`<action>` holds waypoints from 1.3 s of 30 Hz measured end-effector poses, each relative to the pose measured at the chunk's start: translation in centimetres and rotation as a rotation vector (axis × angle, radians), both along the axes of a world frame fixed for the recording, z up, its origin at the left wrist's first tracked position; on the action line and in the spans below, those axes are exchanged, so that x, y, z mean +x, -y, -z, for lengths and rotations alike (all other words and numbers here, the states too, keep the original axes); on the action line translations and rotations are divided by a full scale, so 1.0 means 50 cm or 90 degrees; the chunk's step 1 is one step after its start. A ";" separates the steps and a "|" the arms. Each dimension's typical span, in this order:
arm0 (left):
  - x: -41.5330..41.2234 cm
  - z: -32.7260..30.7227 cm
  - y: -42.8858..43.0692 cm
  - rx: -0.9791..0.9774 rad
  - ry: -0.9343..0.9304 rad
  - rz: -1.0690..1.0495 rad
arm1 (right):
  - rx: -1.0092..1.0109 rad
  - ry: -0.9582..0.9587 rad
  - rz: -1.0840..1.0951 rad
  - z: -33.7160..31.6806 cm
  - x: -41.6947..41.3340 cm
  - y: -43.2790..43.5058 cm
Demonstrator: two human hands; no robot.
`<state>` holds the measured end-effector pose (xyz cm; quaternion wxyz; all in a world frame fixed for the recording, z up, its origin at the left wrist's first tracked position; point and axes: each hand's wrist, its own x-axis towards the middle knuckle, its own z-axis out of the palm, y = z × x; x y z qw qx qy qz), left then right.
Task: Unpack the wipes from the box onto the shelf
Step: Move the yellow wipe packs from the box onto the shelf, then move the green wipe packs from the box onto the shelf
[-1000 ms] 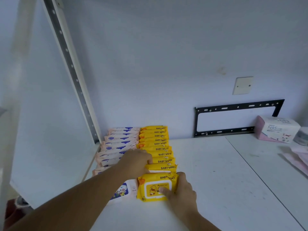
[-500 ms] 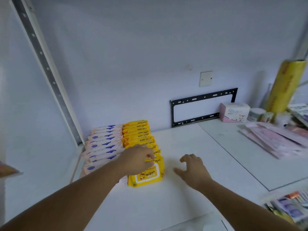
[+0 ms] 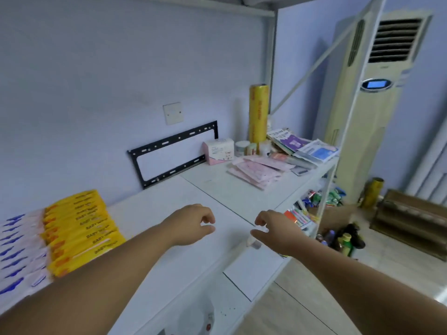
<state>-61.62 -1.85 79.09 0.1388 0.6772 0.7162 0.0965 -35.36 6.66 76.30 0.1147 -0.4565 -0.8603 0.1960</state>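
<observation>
Yellow packs of baby wipes sit in an overlapping row at the left end of the white shelf, running from the wall out towards the front edge. Tight against their left side lies a second row, white-and-pink wipes packs with blue print, set out the same way.

The left hand is out over the bare shelf board to the right of the yellow row, clear of the packs, with its fingers loosely curled and nothing in them. The right hand is near the shelf's front edge with a gap between the two hands; its fingers also hang in a loose curl and hold nothing. Whether either hand touches the board, I cannot tell.

A black metal bracket is fixed to the pale wall just above the shelf, with a blank wall plate over it. Towards the right end stands a pink-and-white carton, then a few small jars, and a tall yellow roll of film upright behind them. Flat pink packets are fanned out in front, and printed booklets and sachets are heaped at the very end.

Beyond the shelf frame stands a cream floor-standing air conditioner with a blue display. On the floor are a brown cardboard box, a cluster of bottles and a dark wooden rack.
</observation>
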 end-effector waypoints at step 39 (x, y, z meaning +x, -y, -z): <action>0.920 0.644 -0.283 -0.486 0.046 0.247 | -0.427 0.226 0.211 0.588 0.949 -0.049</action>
